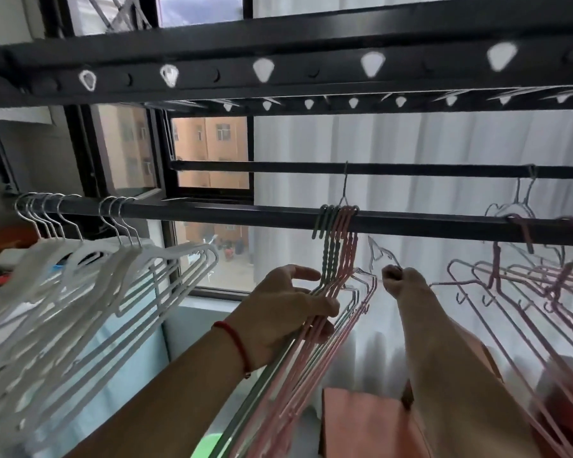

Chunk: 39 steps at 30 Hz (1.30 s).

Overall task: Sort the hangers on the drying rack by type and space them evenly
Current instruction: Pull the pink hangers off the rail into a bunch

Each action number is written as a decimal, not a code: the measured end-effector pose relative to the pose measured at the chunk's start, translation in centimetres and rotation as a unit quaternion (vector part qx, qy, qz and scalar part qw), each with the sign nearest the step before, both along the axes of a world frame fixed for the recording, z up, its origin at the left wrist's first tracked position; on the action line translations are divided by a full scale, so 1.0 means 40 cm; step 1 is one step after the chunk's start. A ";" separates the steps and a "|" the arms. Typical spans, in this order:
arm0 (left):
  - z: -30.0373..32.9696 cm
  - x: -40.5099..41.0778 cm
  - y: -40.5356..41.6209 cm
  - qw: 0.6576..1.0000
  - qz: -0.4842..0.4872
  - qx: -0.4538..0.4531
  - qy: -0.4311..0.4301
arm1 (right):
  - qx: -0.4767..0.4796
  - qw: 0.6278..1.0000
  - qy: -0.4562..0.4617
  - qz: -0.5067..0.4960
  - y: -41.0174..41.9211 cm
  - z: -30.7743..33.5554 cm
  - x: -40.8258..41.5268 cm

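A dark rack bar [245, 215] runs across the head view. Several white hangers [119, 269] hang at its left end in two clusters. A tight bunch of green and pink plastic hangers [336, 246] hangs mid-bar; my left hand [288, 312] grips the bunch just below the necks. Beside it, my right hand [401, 282] pinches a thin clear hanger [379, 254] whose hook is below the bar. More pink hangers [526, 285] hang at the right, blurred.
A second bar [411, 168] farther back carries thin wire hangers [344, 183]. A perforated black rack beam [278, 69] crosses overhead. The window frame [209, 193] and white curtain [411, 140] lie behind; orange furniture [361, 421] stands below.
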<state>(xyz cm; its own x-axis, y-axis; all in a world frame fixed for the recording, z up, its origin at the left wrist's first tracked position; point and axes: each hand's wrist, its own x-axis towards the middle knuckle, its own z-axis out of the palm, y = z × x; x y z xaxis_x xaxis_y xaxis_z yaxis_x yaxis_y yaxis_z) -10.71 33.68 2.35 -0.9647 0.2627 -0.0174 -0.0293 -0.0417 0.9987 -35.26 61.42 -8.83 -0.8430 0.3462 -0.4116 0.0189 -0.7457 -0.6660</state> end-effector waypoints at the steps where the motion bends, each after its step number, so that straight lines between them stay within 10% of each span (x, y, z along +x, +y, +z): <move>1: 0.001 0.003 -0.001 1.000 -0.005 0.001 -0.004 | -0.043 0.999 0.008 0.008 -0.002 0.006 0.046; 13: -0.030 0.057 -0.137 0.996 -0.081 -0.038 0.031 | -0.196 0.979 -0.022 -0.049 -0.167 -0.295 0.521; 18: -0.210 0.015 -0.258 0.990 0.130 0.059 0.004 | -0.156 0.981 -0.085 -0.080 -0.238 -0.393 0.742; 21: -0.418 0.043 -0.257 0.976 0.202 -0.031 -0.070 | -0.156 0.977 -0.138 -0.051 -0.256 -0.434 0.895; 29: -0.670 0.301 -0.228 0.940 -0.037 -0.293 -0.173 | -0.149 0.948 -0.193 0.206 -0.224 -0.420 1.159; 39: -0.670 0.506 -0.428 0.876 0.028 -0.476 0.068 | -0.164 0.940 -0.125 0.273 -0.328 -0.385 1.191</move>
